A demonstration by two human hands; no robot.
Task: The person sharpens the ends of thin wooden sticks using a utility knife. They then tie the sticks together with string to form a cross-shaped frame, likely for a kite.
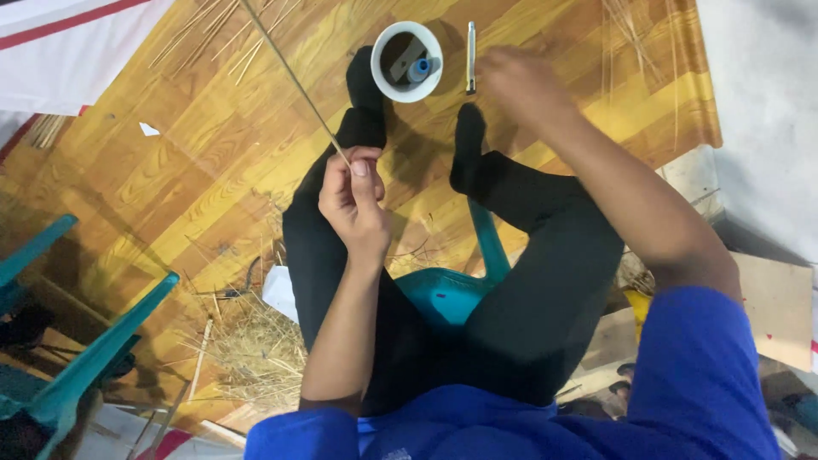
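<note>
Here I am pinching the thin pale straw stick [294, 81] in my left hand [354, 200], its length slanting up-left, while my blurred right hand [520, 81], grip unreadable, is hovering just beside the slim metal blade [470, 58].

There is a single view, from a camera worn on the person's head, looking almost straight down over their own lap to the floor. It sits close above the body: the blue sleeves fill the bottom edge, the black-clad legs run up the middle, and the teal stool [447, 294] shows between them. The frame seems turned, since the wooden floor boards [196, 162] run diagonally. The left hand [354, 203] is near the lens and sharp; the right hand [521, 81] reaches farther away, blurred, toward the top edge by a white cup [407, 61]. No second view overlaps this one.
</note>
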